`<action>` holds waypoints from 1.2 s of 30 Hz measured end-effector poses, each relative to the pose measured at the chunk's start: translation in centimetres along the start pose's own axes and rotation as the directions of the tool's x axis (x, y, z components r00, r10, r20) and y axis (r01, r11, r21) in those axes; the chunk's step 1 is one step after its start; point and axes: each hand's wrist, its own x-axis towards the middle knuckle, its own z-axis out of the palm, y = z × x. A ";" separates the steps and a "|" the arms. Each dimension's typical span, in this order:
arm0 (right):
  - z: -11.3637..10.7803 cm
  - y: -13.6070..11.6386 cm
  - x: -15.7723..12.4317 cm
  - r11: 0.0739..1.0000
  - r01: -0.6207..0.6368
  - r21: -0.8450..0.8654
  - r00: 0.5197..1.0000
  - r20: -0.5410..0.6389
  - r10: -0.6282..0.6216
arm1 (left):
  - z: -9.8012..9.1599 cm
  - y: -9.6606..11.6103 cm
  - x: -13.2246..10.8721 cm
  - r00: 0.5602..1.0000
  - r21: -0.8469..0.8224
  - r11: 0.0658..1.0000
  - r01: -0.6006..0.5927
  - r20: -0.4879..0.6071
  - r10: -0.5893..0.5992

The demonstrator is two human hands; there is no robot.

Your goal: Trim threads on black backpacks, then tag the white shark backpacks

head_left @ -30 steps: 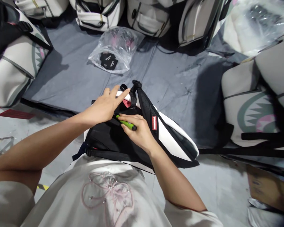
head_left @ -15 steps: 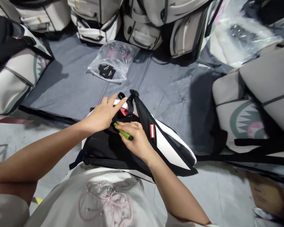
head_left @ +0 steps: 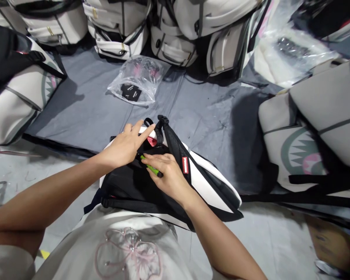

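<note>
A black and white backpack lies on its front at the table's near edge, its black back panel and straps upward. My left hand rests palm down on its upper end, fingers stretched out beside the grab loop. My right hand is closed around a slim bright green tool with a black end; its kind I cannot make out. The tool's far end points at the black fabric near my left thumb, where details are dark. A shoulder strap with a red label runs along the right side.
A clear plastic bag with black tags lies ahead on the grey-covered table. Grey backpacks line the back. Shark-mouth backpacks stand left and right. More plastic wrapping is at the back right.
The whole view has shifted slightly, so things sit a little lower. Both hands keep nearly the same place on the backpack, and the green tool stays in my right hand.
</note>
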 end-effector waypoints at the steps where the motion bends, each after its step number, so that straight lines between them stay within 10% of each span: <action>1: 0.0 0.0 0.0 1.000 0.000 0.024 1.000 -0.004 0.001 | 0.0 0.0 0.0 1.000 -0.002 1.000 0.001 0.000 -0.001; 18: -1.5 -0.5 0.3 0.965 -0.110 0.237 0.994 0.038 0.104 | 1.9 -0.6 0.0 0.987 0.027 0.999 -0.027 -0.158 0.031; 25: -9.9 -0.9 5.8 0.997 0.027 -0.066 0.891 -0.450 -0.054 | 1.6 -0.2 0.1 0.991 0.012 1.000 -0.019 -0.134 0.020; 28: -8.2 1.1 13.3 0.895 -0.048 -0.443 0.999 -0.039 0.034 | 1.1 0.1 -0.1 0.994 -0.009 1.000 0.001 -0.105 -0.002; 30: -6.0 2.7 18.7 0.796 0.017 -0.605 0.951 0.256 0.175 | 1.0 0.3 -0.1 0.996 -0.013 1.000 0.020 -0.086 -0.021; 36: -2.4 7.8 26.0 0.669 0.117 -0.734 0.893 0.372 0.253 | 1.8 0.1 0.4 0.998 -0.034 0.999 0.019 -0.052 -0.020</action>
